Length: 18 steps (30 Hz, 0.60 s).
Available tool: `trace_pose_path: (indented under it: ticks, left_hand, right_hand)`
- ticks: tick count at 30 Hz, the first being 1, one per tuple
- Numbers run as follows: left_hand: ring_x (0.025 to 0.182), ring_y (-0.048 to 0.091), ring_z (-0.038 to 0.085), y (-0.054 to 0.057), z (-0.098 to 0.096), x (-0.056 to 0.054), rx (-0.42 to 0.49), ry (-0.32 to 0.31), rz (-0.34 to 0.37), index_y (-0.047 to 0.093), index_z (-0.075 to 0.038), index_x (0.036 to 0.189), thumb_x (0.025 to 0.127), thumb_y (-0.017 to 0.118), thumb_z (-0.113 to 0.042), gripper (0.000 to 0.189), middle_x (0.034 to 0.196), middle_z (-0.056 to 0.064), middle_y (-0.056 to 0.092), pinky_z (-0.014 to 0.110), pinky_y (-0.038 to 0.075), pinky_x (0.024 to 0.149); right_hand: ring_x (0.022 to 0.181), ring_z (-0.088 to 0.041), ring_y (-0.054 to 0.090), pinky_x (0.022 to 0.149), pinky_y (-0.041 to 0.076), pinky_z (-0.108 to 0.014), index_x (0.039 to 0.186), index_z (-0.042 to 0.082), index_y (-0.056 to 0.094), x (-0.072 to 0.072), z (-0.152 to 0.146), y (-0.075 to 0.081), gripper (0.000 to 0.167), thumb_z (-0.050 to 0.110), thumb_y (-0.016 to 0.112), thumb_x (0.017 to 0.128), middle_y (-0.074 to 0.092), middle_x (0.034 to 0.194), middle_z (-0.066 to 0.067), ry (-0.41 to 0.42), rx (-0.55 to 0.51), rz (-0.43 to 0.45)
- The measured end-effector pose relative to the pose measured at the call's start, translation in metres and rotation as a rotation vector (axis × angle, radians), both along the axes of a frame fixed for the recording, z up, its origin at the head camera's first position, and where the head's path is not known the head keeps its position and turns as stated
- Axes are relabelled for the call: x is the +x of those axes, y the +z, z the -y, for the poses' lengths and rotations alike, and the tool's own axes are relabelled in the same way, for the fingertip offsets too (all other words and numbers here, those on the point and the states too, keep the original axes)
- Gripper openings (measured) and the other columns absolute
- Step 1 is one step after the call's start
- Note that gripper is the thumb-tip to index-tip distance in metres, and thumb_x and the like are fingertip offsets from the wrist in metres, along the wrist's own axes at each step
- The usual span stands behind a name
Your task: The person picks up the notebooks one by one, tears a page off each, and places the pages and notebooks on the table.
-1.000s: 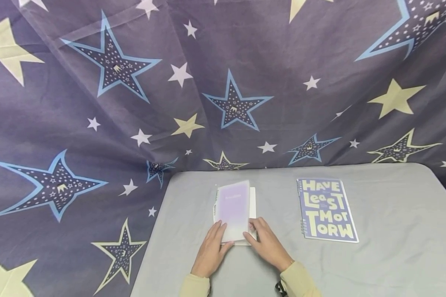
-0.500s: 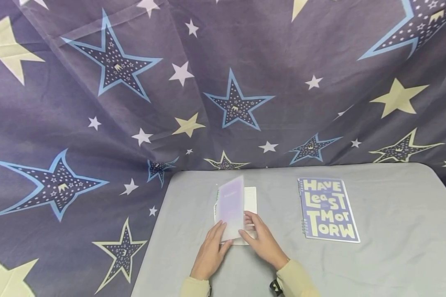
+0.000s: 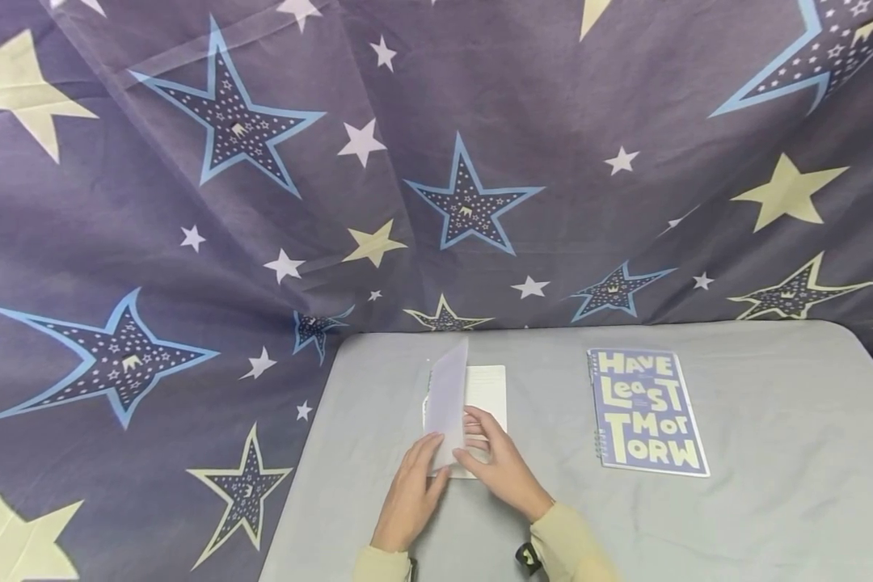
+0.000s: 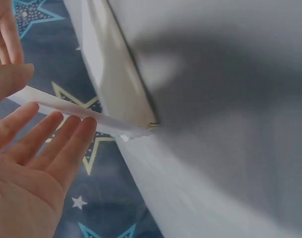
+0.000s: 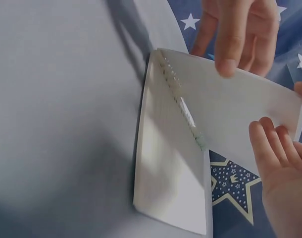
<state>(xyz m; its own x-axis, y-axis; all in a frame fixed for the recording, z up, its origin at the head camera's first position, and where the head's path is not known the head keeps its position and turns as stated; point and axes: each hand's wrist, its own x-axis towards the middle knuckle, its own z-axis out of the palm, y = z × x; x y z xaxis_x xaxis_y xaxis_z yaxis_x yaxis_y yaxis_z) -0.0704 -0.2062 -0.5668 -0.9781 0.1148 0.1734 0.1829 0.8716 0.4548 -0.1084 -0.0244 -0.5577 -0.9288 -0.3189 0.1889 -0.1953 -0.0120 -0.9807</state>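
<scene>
A spiral notebook with a pale purple cover [image 3: 445, 404] lies in front of me, its cover raised and slanting over to the left. White lined pages [image 3: 489, 392] show beneath it on the right. My left hand [image 3: 409, 493] rests straight fingers against the cover's outer face near the bottom; the left wrist view shows these fingers [image 4: 72, 144] extended. My right hand [image 3: 505, 469] holds the cover's free edge, thumb toward the outer side and fingers [image 5: 270, 144] against the inner side. The spiral binding [image 5: 180, 101] shows in the right wrist view.
A second spiral notebook [image 3: 649, 412], blue with large pale letters, lies shut to the right. Both are on a grey cloth-covered table [image 3: 786, 420]. A dark curtain [image 3: 378, 178] printed with stars hangs behind and to the left.
The purple cover has swung up and leftward, baring more of the white pages. My right hand has moved left with its edge; my left hand has stayed nearly in place.
</scene>
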Motion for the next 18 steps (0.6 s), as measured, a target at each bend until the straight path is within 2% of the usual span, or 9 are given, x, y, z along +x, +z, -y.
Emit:
trace_pose_path:
  ticks: [4,7,12,18]
  left_hand:
    - [0.131,0.054,0.026,0.007,0.0,0.002,0.011,0.009,-0.011,0.053,-0.015,0.141,0.091,0.071,-0.022,0.053,0.142,0.007,0.055,0.044,0.046,0.109]
    - [0.13,0.055,0.024,0.015,0.001,0.003,0.031,-0.009,-0.008,0.052,-0.016,0.142,0.09,0.073,-0.018,0.056,0.143,0.005,0.054,0.042,0.048,0.108]
    - [0.121,0.06,0.021,0.029,0.003,0.006,0.062,-0.045,-0.007,0.05,-0.014,0.144,0.087,0.071,-0.001,0.062,0.144,0.003,0.053,0.038,0.054,0.101]
    - [0.114,0.064,0.022,0.042,0.004,0.008,0.113,-0.059,-0.051,0.045,-0.014,0.147,0.089,0.063,0.004,0.063,0.14,0.007,0.056,0.036,0.058,0.093]
  right_hand:
    - [0.124,-0.032,0.057,0.107,0.049,-0.038,0.151,0.006,0.035,-0.001,0.005,0.003,0.071,0.012,0.072,0.09,0.053,0.14,-0.017,0.032,-0.004,0.013]
    - [0.126,-0.032,0.055,0.108,0.048,-0.041,0.153,0.006,0.032,-0.002,0.01,0.002,0.074,0.012,0.072,0.091,0.051,0.142,-0.018,0.05,-0.001,-0.004]
    - [0.127,-0.036,0.053,0.107,0.048,-0.048,0.155,0.005,0.027,-0.004,0.018,-0.004,0.078,0.008,0.071,0.091,0.049,0.143,-0.021,0.089,-0.02,-0.057]
    - [0.13,-0.031,0.053,0.107,0.049,-0.042,0.156,0.009,0.026,-0.003,0.027,-0.01,0.077,0.019,0.069,0.094,0.045,0.149,-0.013,0.117,0.051,-0.078]
